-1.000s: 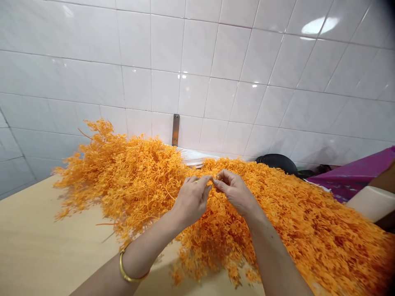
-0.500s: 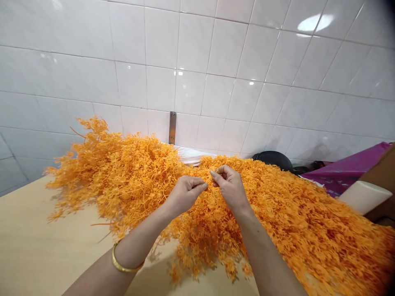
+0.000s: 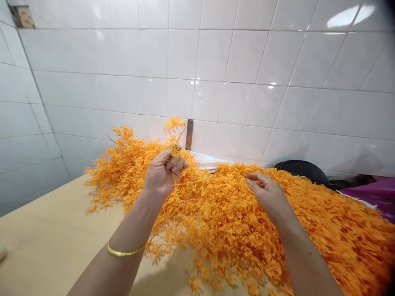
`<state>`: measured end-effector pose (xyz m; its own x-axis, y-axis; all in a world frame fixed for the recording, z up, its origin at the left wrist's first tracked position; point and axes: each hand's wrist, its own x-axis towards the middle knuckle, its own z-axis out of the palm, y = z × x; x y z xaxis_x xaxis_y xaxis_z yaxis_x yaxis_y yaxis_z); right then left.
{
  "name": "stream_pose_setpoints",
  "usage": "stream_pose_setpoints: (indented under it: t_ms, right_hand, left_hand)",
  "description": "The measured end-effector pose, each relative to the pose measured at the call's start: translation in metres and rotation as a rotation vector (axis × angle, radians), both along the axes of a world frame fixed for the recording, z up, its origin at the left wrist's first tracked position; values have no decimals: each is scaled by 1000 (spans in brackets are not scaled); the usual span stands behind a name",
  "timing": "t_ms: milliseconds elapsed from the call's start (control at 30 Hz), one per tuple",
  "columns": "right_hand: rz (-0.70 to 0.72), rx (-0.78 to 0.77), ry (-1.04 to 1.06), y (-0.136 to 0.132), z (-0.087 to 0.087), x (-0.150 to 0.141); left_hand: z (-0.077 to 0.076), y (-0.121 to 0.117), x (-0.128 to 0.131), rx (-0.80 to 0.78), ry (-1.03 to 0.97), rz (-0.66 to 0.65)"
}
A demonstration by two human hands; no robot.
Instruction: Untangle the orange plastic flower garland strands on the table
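The left hand has moved to 8 o'clock of centre, fingers grasping 1 orange artificial-flower sprig at its 1 o'clock, while the right hand, at 4 o'clock, half-curls, contents undeterminable, the loose flower heap apparently remaining.

Flowers heap along the back edge of the table and rightward; behind them, before the wall, cloth, disc and sheet lie left to right.

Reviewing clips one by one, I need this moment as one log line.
left hand: closed on orange sprig | right hand: over orange pile, grip unclear | surface: tan table | behind: tiled wall
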<state>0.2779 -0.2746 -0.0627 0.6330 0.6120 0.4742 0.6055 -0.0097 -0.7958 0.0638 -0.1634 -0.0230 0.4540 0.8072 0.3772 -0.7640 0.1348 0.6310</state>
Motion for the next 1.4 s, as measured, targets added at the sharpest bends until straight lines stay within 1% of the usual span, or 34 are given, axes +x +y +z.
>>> stream_pose_setpoints:
  t_ms: [67,133,233,300,400,467,533,600,667,733,867,1000,1067,1167,1233,1267,1333,1400]
  right_hand:
    - [29,-84,-72,3,-1,-5]
    - [72,-128,-104,3,-1,-9]
    - [185,-118,-81,0,4,-17]
    - [292,-99,-63,-2,6,-25]
    - [439,-121,-59,-1,6,-37]
    - [487,-159,-82,2,3,-43]
    - [504,-175,-115,6,-2,-47]
    - [527,-143,-98,9,-5,-49]
    - [558,-76,-6,11,-7,-48]
    - [569,13,113,12,-8,-47]
    - [493,143,316,19,-14,-47]
    - [407,216,511,29,-25,-44]
    - [282,276,605,28,-26,-29]
    - [12,434,751,16,-20,5]
    - [-44,430,735,7,-14,22]
    - [-47,410,699,3,-11,26]
    - [-31,345,616,1,-8,26]
    - [-8,247,538,2,-7,19]
  left_hand:
    - [0,-1,1,-81,-42,-61]
    - [-5,-2,7,-159,-66,-154]
    - [-17,-3,19,-236,-84,-303]
    - [-25,-2,27,-269,-85,-360]
    - [-35,2,33,-322,-102,-405]
    - [-38,5,34,-357,-121,-439]
    - [-40,8,33,-384,-133,-468]
    - [-40,10,32,-399,-145,-463]
    - [-39,10,32,-391,-142,-444]
    - [-40,7,34,-379,-91,-437]
    - [-44,-4,45,-375,98,-471]
    - [-48,-11,52,-330,192,-459]
    - [-48,-11,51,-323,259,-464]
    - [-48,-9,49,-328,335,-497]
    - [-50,-8,50,-349,339,-487]
    - [-52,-7,51,-368,340,-471]
    - [-56,-5,53,-412,347,-444]
    - [-60,-2,54,-434,348,-435]
